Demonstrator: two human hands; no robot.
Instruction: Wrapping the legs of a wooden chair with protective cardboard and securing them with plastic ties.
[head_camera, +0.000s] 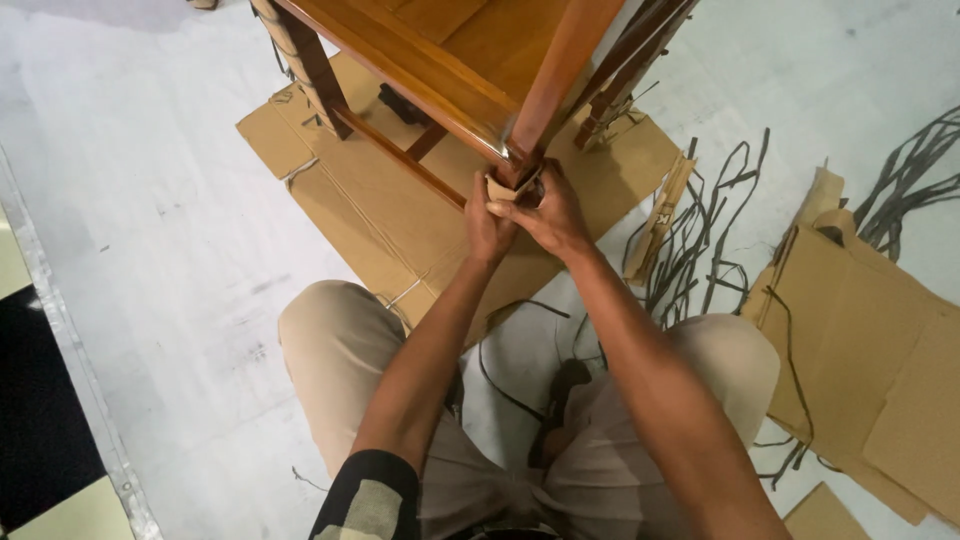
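Cardboard strip at twelve o'clock of the knees, wrapped round the foot of the wooden chair leg. Left hand and right hand pressed together, pinching it. Best kept taut, flat against the wood, folded cleanly over the corner.

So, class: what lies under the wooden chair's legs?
A flattened cardboard sheet lies on the pale floor under the wooden chair. The near leg's foot is hidden by both hands.
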